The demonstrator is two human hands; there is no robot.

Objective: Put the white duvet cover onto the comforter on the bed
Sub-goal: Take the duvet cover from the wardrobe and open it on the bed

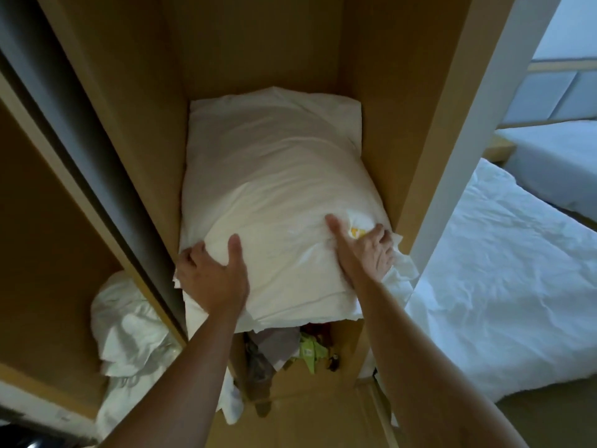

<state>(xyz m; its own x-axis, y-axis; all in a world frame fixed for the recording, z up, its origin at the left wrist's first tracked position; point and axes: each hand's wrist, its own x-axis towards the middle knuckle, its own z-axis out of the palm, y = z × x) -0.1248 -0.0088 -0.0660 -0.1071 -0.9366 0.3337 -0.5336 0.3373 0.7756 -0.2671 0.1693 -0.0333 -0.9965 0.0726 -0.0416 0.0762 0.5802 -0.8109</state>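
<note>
The left hand (210, 273) and the right hand (365, 250) each grip a near corner of the white bundle (274, 189) inside the wardrobe (145, 156), I think to pull it out. It is maybe the duvet cover. The comforter (500, 270) lies spread at the right, well apart.

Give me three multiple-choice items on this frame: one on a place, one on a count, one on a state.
1. Where does the white bundle lie?
A. on the bed
B. in the wardrobe
C. on the floor

2. How many hands touch it?
A. none
B. one
C. two

3. The wardrobe compartment is:
A. open
B. shut
C. behind a curtain

Answers:
1 B: wooden walls flank the bundle on both sides.
2 C: the left hand and the right hand each grip a near corner.
3 A: its inside is in plain view, with both arms reaching in.
</note>
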